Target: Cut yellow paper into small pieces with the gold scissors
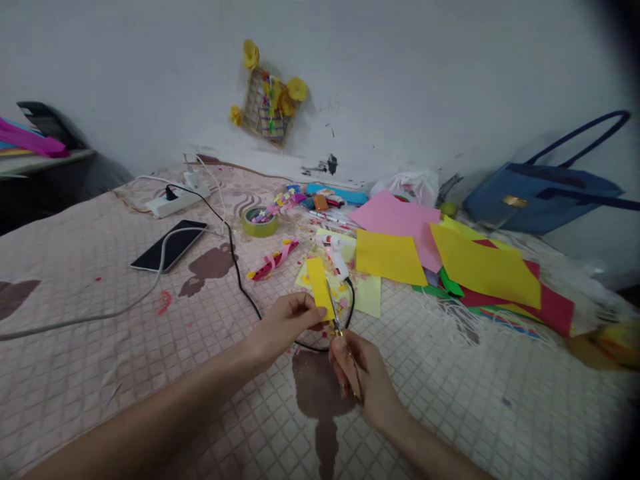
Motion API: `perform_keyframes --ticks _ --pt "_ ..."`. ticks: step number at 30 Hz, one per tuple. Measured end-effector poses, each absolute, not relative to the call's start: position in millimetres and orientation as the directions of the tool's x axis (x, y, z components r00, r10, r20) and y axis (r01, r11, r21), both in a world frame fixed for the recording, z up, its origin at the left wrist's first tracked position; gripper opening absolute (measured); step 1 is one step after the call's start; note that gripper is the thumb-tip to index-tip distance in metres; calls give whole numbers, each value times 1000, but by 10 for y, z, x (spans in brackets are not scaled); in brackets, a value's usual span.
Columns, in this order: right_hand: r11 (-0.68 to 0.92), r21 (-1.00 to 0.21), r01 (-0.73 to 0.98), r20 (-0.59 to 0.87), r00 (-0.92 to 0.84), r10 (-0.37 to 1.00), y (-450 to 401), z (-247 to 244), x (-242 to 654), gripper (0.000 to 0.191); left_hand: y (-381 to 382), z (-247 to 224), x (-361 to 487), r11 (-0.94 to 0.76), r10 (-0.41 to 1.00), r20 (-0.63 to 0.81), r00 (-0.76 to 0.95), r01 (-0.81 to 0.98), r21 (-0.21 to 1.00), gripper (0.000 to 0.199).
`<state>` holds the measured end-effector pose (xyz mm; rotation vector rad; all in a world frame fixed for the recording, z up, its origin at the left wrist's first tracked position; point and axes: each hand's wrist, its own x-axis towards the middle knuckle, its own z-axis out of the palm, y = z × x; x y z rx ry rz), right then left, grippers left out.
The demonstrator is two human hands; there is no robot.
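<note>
My left hand point(291, 320) pinches the lower end of a narrow yellow paper strip point(317, 281) between thumb and fingers. Scissors point(337, 325) are gripped in my right hand point(363, 370), with their blades pointing away from me along the strip's right edge. How far the blades are parted is hard to make out. Just beyond the strip, a white glue gun point(338, 257) lies on pale yellow paper point(369, 295) among small paper scraps. A red and pink decorated piece point(274, 261) rests to the left of the strip.
A roll of tape point(259, 223) stands behind, with small decorations in it. Left are a phone point(170, 246), a power strip point(177, 200) and trailing cables. Coloured sheets point(485, 267) and white string point(457, 319) spread to the right, before a blue bag point(543, 197) against the wall.
</note>
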<state>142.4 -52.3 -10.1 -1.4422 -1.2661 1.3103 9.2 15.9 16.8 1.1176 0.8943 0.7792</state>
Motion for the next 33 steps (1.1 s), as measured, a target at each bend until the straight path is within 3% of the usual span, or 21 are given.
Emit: perform_keyframes --ticks 33 --pt "-176 -976 130 -179 -14 984 -520 -124 1430 51 102 137 110 261 850 -210 484 -40 965 21"
